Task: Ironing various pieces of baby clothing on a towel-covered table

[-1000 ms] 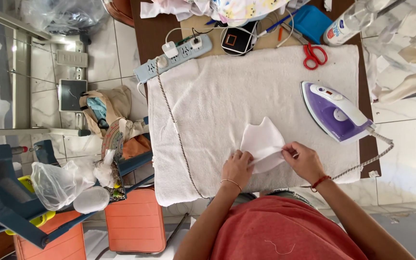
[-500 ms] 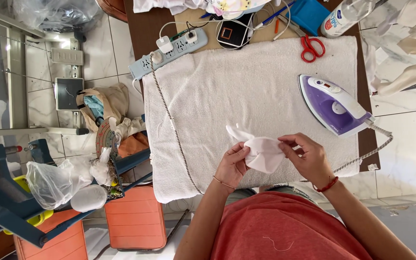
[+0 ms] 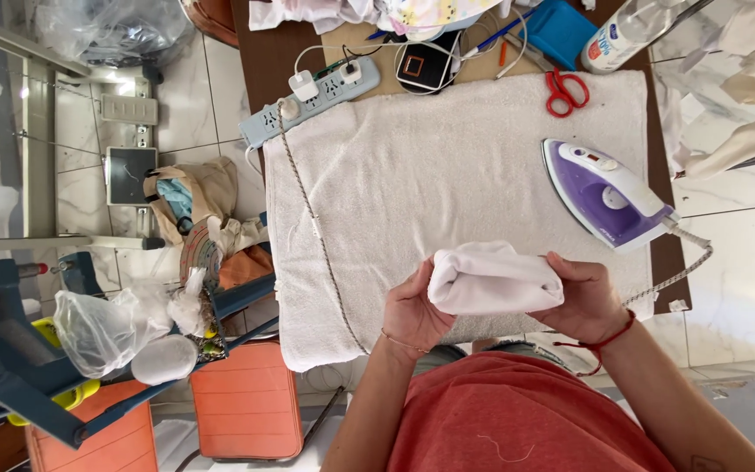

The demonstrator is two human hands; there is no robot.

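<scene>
- The left hand and the right hand hold a folded white cloth between them, lifted above the near edge of a white towel.
- Left fingers curl round the cloth's left end, thumb on top, pressed against the fabric.
- Right fingers wrap over the cloth's right end, held close together, gripping it; the palm side is hidden.
- The cloth is a rounded bundle, its fold running from one hand to the other.
- A red cord sits on the right wrist, a thin bracelet on the left.
- Beyond the right fingers, to their outer side, a purple and white iron lies on the towel, its braided cord trailing off the table edge past the right wrist.
- Far beyond the fingers, at the towel's top edge, lie red scissors.
- Beyond the left fingers, past the towel's far corner, lies a power strip with a white plug in it; a braided cord runs from it down the towel towards the left hand.
</scene>
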